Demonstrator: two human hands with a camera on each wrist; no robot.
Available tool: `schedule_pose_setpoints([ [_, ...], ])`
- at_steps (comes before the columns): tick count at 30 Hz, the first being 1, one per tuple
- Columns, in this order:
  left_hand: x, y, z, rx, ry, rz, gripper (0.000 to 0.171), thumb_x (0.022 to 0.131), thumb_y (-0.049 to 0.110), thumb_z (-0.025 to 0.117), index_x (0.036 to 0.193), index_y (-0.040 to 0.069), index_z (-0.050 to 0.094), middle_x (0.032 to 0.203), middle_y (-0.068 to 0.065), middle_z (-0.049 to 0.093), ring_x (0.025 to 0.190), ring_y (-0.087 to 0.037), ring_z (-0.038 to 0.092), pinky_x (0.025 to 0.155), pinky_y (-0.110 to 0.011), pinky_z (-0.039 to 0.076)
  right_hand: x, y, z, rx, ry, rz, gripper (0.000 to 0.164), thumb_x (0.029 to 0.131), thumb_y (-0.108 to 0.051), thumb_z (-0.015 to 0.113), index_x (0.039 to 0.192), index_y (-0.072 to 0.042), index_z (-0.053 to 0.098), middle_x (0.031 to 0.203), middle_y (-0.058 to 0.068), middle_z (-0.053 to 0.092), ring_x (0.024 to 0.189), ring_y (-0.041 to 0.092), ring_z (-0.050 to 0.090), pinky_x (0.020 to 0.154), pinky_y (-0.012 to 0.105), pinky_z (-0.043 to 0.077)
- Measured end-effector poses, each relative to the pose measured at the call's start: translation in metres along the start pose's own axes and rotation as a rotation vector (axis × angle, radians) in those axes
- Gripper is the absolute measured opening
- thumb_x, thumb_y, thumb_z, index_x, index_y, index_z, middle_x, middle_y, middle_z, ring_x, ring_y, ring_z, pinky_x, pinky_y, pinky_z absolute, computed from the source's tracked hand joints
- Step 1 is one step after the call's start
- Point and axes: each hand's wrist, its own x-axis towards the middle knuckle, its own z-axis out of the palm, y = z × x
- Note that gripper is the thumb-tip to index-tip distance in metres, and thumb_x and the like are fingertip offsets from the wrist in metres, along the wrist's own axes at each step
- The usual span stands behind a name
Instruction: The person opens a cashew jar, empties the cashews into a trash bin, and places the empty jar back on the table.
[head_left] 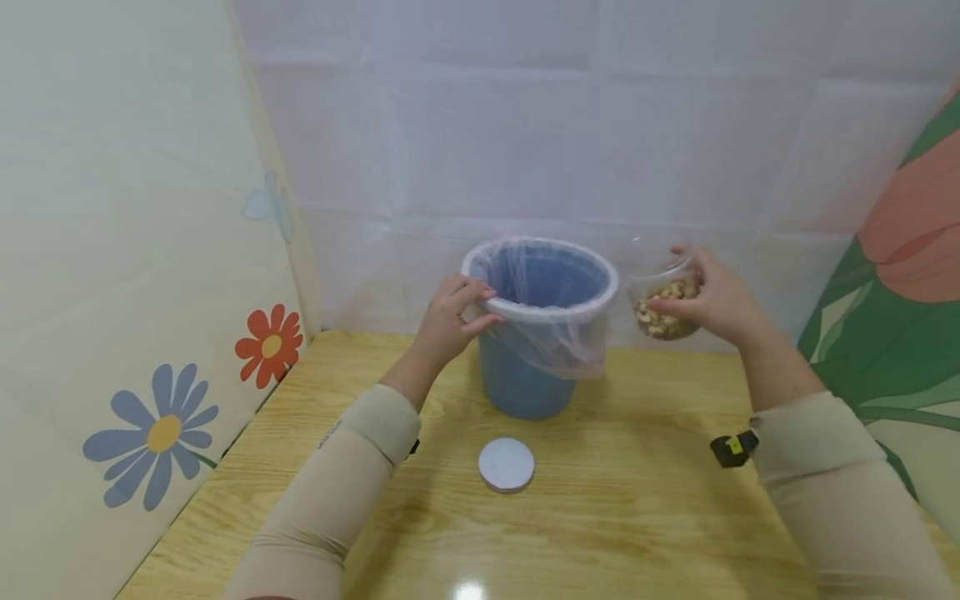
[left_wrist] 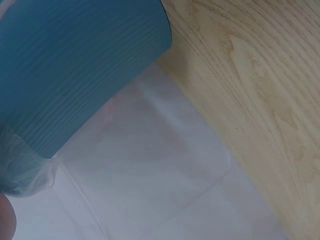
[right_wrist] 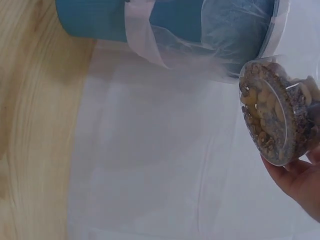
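Note:
A blue trash bin (head_left: 528,375) with a white rim and a clear plastic liner (head_left: 573,350) folded over it stands on the table. My left hand (head_left: 453,317) grips the bin's rim at its left side, thumb low and fingers on top. To the right of the bin, my right hand (head_left: 716,296) holds a clear plastic jar (head_left: 663,329) above the table, its mouth tilted toward the upper left. Cashews (right_wrist: 267,107) and dark crumbs fill its lower part in the right wrist view. A round white lid (head_left: 507,464) lies on the table in front of the bin.
The wood-grain table (head_left: 630,517) runs back to a wall hung with creased white sheeting (head_left: 480,125). Flower-patterned panels (head_left: 112,275) flank the table on left and right. A small black device (head_left: 733,448) sits at my right wrist.

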Motion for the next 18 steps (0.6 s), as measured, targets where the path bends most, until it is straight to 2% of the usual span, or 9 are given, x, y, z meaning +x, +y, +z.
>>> schedule_pose_setpoints([
  [5,0.001,-0.001,0.001,0.0,0.004,0.005,0.034,0.067,0.018,0.08,0.094,0.003,0.067,0.095,-0.008,0.062,0.092,-0.024,0.052,0.084,-0.035,0.042,0.008,-0.008,-0.007,-0.089,-0.012,0.015,0.094,0.067,-0.044,0.078,0.138,-0.007,0.029,0.134,0.022,0.039,0.114,0.041,0.042,0.087,0.057,0.042],
  [7,0.001,-0.001,0.002,-0.005,0.006,0.008,0.034,0.067,0.017,0.08,0.094,0.002,0.067,0.094,-0.008,0.062,0.092,-0.025,0.053,0.084,-0.036,0.042,0.011,-0.011,-0.01,-0.122,-0.023,0.035,0.095,0.066,-0.048,0.077,0.137,-0.008,0.029,0.128,0.025,0.043,0.11,0.043,0.045,0.084,0.057,0.044],
  [12,0.0,-0.001,0.002,-0.013,0.008,-0.001,0.034,0.067,0.018,0.08,0.094,0.001,0.067,0.095,-0.008,0.062,0.092,-0.024,0.052,0.085,-0.035,0.042,0.018,-0.019,-0.013,-0.149,-0.048,0.056,0.093,0.064,-0.052,0.077,0.131,-0.004,0.033,0.125,0.027,0.044,0.108,0.044,0.047,0.08,0.053,0.048],
  [18,-0.001,-0.001,0.001,-0.011,0.008,-0.016,0.035,0.067,0.017,0.08,0.094,0.0,0.067,0.095,-0.009,0.062,0.093,-0.024,0.052,0.084,-0.035,0.042,0.029,-0.03,-0.014,-0.23,-0.066,0.024,0.097,0.063,-0.055,0.076,0.131,-0.001,0.033,0.132,0.026,0.04,0.116,0.044,0.043,0.087,0.058,0.041],
])
